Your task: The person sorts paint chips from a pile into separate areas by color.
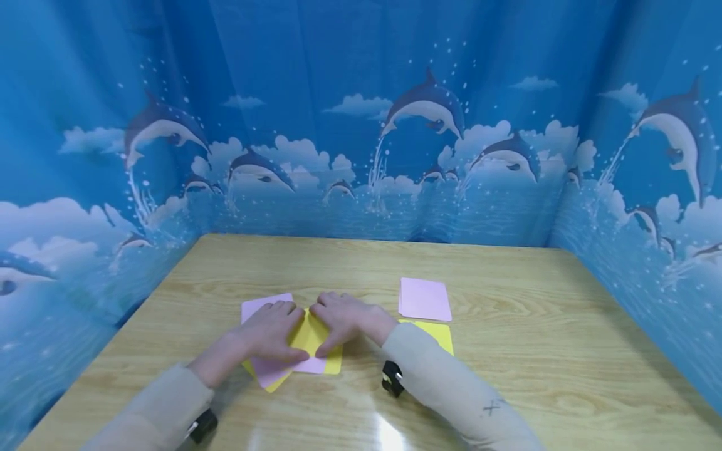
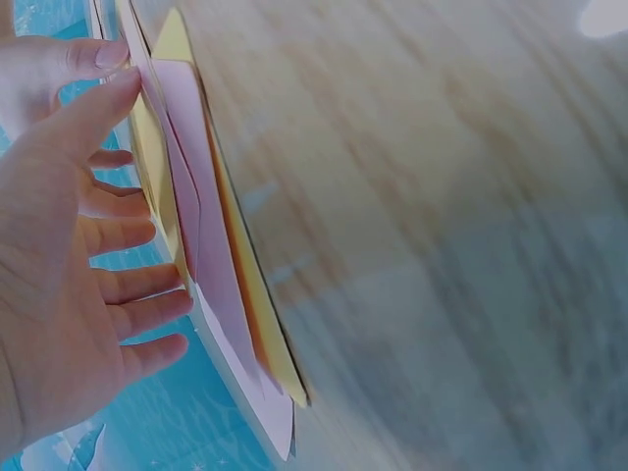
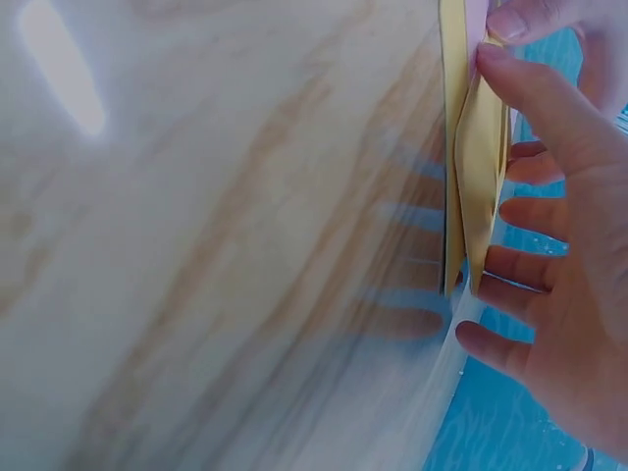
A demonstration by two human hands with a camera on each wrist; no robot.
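Observation:
Coloured paper sheets, pink and yellow, lie overlapped under both hands on the left part of the table. My left hand (image 1: 273, 332) rests over a pink sheet (image 1: 267, 376), its thumb at the near edge and its fingers spread toward the far side. My right hand (image 1: 341, 319) touches a yellow sheet (image 1: 310, 335) between the hands, which looks slightly bent. Both thumbs come close together at the near edge. In the right wrist view, the yellow paper (image 3: 479, 186) bulges upward beside the straight fingers. Pink and yellow layers (image 2: 211, 206) stand partly apart in the left wrist view.
A pink pile of square sheets (image 1: 424, 299) lies right of the hands, with a yellow one (image 1: 440, 335) nearer, partly covered by the right sleeve. The wooden table (image 1: 564, 351) is bordered by a blue dolphin-print curtain (image 1: 338, 94).

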